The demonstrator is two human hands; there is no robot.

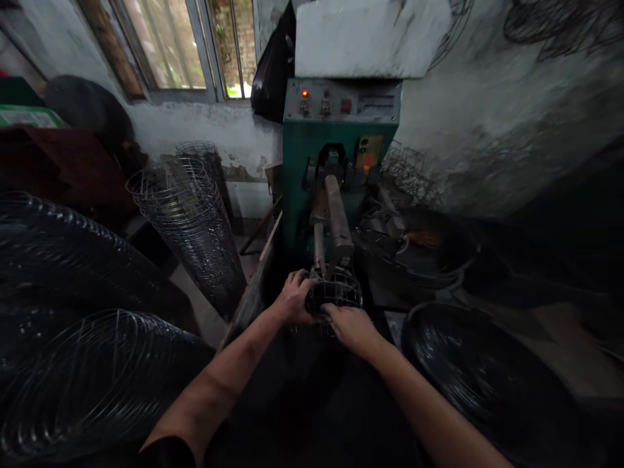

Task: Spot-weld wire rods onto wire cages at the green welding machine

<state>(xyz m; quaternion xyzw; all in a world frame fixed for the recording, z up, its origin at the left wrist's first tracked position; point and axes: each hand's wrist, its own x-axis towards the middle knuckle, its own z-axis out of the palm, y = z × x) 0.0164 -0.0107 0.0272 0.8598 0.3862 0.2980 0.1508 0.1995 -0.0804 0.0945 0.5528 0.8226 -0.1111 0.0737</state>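
A small round wire basket (341, 292) sits under the long arms of a green machine (297, 149). At its left side my left hand (296, 298) has its fingers curled over the rim and wires. My right hand (350, 325) grips the near edge, thumb and fingers on the wires. The basket's far side touches or lies close to the tips of the metal arms (337, 218); the exact contact is too dark to tell. A red light glows on the machine's panel (358, 107).
Tall stacks of wire baskets (195, 227) stand at the left, with larger stacks (97, 383) nearer. At the right are a dark basin (439, 250) and a coil of black wire (463, 364). A white block (365, 39) rests on the machine.
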